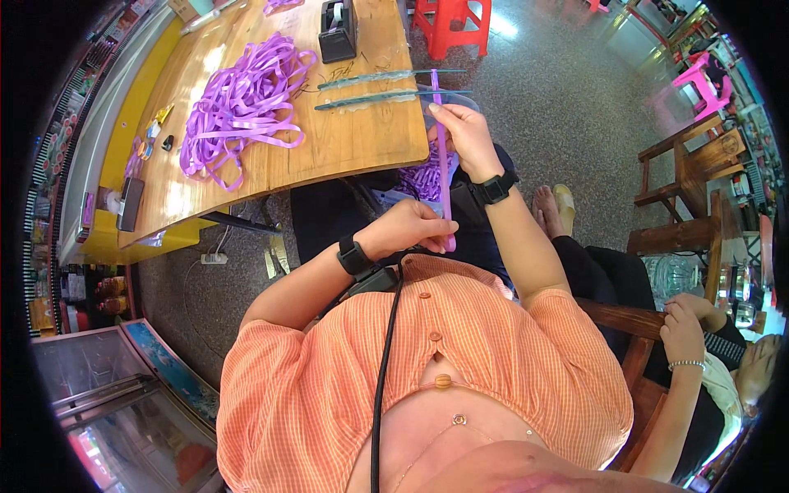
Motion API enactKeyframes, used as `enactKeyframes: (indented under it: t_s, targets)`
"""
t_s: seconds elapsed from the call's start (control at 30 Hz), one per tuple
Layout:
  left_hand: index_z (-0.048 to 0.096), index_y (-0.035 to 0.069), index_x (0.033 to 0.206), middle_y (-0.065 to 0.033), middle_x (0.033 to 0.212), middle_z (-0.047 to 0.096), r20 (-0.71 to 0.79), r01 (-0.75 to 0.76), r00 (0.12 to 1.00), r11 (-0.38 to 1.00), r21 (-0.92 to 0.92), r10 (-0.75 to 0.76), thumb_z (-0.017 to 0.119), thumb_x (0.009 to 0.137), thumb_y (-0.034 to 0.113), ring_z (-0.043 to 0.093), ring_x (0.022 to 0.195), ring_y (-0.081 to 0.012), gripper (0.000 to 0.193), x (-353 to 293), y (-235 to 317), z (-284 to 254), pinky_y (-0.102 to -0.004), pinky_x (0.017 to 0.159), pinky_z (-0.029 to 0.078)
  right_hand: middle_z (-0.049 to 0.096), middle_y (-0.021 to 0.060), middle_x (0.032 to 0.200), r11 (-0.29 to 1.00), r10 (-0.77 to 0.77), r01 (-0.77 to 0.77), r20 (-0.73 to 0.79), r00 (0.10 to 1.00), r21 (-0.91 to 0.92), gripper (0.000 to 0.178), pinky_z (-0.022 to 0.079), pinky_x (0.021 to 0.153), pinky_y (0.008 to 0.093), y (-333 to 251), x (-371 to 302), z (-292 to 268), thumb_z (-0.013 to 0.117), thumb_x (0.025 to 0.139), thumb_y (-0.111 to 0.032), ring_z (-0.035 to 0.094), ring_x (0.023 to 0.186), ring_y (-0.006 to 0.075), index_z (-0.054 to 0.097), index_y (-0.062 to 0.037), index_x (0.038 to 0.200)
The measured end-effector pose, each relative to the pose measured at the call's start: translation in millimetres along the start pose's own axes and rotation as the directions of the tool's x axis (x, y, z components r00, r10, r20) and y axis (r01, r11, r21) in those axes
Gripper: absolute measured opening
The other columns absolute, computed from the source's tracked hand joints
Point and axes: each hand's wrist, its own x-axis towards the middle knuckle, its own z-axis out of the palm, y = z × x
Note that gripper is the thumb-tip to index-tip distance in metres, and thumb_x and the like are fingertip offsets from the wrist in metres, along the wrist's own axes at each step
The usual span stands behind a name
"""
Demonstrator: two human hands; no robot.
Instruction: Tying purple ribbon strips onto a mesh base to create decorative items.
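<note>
A purple ribbon point(442, 156) is stretched between my two hands, just off the table's right end. My left hand point(407, 228), low in front of my body, pinches its near end, where the ribbon folds over. Higher up, my right hand point(464, 135) grips the ribbon near two dark thin rods point(362, 100) that jut past the table edge, taped down with clear tape. The ribbon's far end reaches up to these rods. Beneath my hands, partly hidden, a container holds many small purple pieces point(421, 177). A tangled heap of purple ribbon point(238, 107) lies on the table to the left.
The wooden table point(345, 135) carries a black tape dispenser point(338, 33) at its far side. A red plastic stool point(452, 25) stands beyond it. Another person's hand point(684, 333) rests by a wooden chair point(633, 329) at right. A power strip point(214, 259) lies on the floor.
</note>
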Motion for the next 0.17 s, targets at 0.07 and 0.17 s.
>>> enactKeyframes:
  t_s: [0.07, 0.17]
  targets:
    - [0.074, -0.002, 0.089, -0.0083, 0.083, 0.073, -0.004, -0.029, 1.000, 0.989, 0.148, 0.030, 0.069, 0.092, 0.027, 0.068, 0.074, -0.0132, 0.030, -2, -3, 0, -0.0241, 0.071, 0.056, 0.068, 0.0049, 0.073, 1.000, -0.010, 0.010, -0.007, 1.000, 0.016, 0.025, 0.042, 0.051, 0.0216, 1, 1, 0, 0.067, 0.093, -0.028, 0.060, 0.059, 0.0091, 0.070, -0.0035, 0.099]
    - [0.079, 0.014, 0.098, -0.0048, 0.079, 0.074, 0.059, -0.196, 0.978, 0.790, 0.581, 0.199, 0.075, 0.087, 0.034, 0.068, 0.069, -0.0133, 0.024, -15, 7, 2, -0.0282, 0.071, 0.057, 0.068, 0.0052, 0.073, 0.998, -0.051, 0.051, -0.007, 0.999, -0.025, 0.024, 0.043, 0.052, 0.0215, 4, 3, -2, 0.068, 0.093, -0.026, 0.061, 0.060, 0.0092, 0.070, -0.0036, 0.099]
